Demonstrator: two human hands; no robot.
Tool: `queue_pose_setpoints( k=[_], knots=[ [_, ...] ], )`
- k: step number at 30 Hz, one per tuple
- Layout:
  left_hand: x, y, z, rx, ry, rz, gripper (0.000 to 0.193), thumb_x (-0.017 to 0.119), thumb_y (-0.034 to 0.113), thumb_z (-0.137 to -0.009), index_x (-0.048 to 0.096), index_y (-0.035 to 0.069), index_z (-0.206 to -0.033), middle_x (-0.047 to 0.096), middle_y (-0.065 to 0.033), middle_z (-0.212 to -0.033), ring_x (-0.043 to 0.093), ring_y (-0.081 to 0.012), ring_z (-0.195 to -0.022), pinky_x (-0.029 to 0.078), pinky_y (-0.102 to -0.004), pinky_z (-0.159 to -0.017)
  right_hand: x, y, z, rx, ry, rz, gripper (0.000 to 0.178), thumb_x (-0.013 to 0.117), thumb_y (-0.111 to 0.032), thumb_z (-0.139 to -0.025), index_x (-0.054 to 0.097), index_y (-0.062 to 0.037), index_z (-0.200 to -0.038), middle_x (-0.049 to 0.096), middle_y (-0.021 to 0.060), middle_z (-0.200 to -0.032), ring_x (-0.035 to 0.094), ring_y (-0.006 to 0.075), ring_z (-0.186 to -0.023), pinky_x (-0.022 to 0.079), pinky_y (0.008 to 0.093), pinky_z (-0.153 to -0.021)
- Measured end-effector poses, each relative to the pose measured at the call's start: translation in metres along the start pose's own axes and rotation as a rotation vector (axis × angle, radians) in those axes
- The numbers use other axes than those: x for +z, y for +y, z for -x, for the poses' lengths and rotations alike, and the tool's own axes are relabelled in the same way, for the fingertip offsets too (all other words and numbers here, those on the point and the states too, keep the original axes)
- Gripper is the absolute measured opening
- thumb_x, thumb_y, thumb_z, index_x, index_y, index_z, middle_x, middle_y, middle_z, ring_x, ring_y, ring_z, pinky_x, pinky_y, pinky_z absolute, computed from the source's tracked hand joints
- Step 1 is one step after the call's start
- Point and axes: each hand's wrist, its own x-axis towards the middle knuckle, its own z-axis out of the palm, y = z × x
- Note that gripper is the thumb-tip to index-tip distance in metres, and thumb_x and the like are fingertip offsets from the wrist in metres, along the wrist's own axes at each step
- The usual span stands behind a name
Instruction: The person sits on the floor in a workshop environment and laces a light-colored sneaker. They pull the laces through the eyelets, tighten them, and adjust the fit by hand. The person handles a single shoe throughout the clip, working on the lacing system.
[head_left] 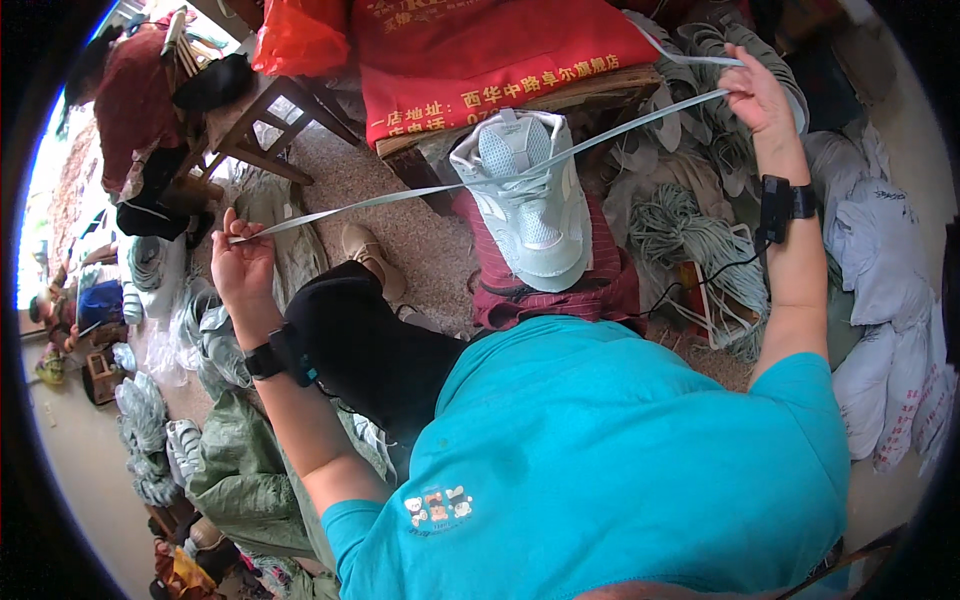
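Note:
A pale mint sneaker (550,262) rests on maroon striped cloth (500,305) over my lap, its toe pointing toward me. One flat pale shoelace (390,198) stretches nearly taut across the shoe's upper, where it passes at the eyelets. Out to the left, my left hand (245,262) pinches one side of the lace, fingers closed. Raised at the far right, my right hand (757,97) grips the other side, and a loose tail of lace curves away beyond it. Whether the lace is threaded through the eyelets I cannot tell.
Beyond the shoe, a red printed cloth (500,55) covers a low wooden bench. Bundles of pale laces (680,225) lie right of my lap, near white sacks (880,250). At left are a wooden stool (265,130), a seated person (135,110) and a green sack (240,470).

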Motion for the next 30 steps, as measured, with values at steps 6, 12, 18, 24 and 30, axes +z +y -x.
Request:
queue_pose_setpoints(
  k=[6, 12, 18, 24, 30],
  knots=[
    [0.092, -0.112, 0.062, 0.125, -0.225, -0.813, 0.035, 0.041, 0.029, -0.103, 0.064, 0.003, -0.099, 0.057, -0.0012, -0.080, 0.050, -0.0100, -0.067, 0.042, -0.0237, -0.059, -0.029, -0.031, -0.006, -0.038, 0.228, -0.246, 0.035, 0.047, -0.023, -0.101, 0.051, 0.0081, -0.116, 0.043, 0.0018, -0.068, 0.035, 0.0097, -0.049, 0.033, 0.0231, -0.047],
    [0.125, -0.201, 0.090, 0.510, -0.647, -1.273, 0.011, 0.067, 0.006, -0.086, 0.065, 0.002, -0.095, 0.058, -0.0071, -0.089, 0.059, -0.0167, -0.074, 0.048, -0.0278, -0.062, -0.069, -0.040, -0.002, 0.010, 0.082, -0.186, 0.034, 0.042, -0.021, -0.103, 0.047, 0.0075, -0.121, 0.035, -0.0006, -0.063, 0.030, 0.0099, -0.047, 0.028, 0.0233, -0.045],
    [0.136, -0.202, 0.080, 0.733, -0.759, -1.387, 0.016, 0.071, 0.006, -0.080, 0.062, 0.003, -0.093, 0.057, -0.0102, -0.094, 0.060, -0.0239, -0.072, 0.050, -0.0326, -0.063, -0.084, -0.044, 0.013, 0.009, 0.077, -0.098, 0.030, 0.044, -0.019, -0.102, 0.052, 0.0036, -0.119, 0.034, -0.0017, -0.061, 0.029, 0.0084, -0.046, 0.027, 0.0221, -0.045],
    [0.139, -0.197, 0.079, 0.725, -0.890, -1.473, 0.019, 0.071, 0.007, -0.079, 0.059, 0.001, -0.093, 0.056, -0.0110, -0.093, 0.062, -0.0280, -0.076, 0.052, -0.0364, -0.065, -0.084, -0.028, 0.018, 0.077, 0.060, -0.111, 0.028, 0.049, -0.016, -0.100, 0.052, 0.0027, -0.121, 0.034, -0.0028, -0.062, 0.030, 0.0074, -0.049, 0.027, 0.0218, -0.046],
    [0.146, -0.194, 0.086, 0.861, -1.042, -1.494, 0.022, 0.070, 0.006, -0.074, 0.057, 0.002, -0.092, 0.055, -0.0107, -0.092, 0.062, -0.0292, -0.078, 0.053, -0.0371, -0.066, -0.040, -0.013, 0.027, 0.093, 0.008, -0.021, 0.033, 0.054, -0.015, -0.098, 0.051, 0.0040, -0.125, 0.039, -0.0031, -0.068, 0.034, 0.0067, -0.054, 0.033, 0.0198, -0.051]
  ],
)
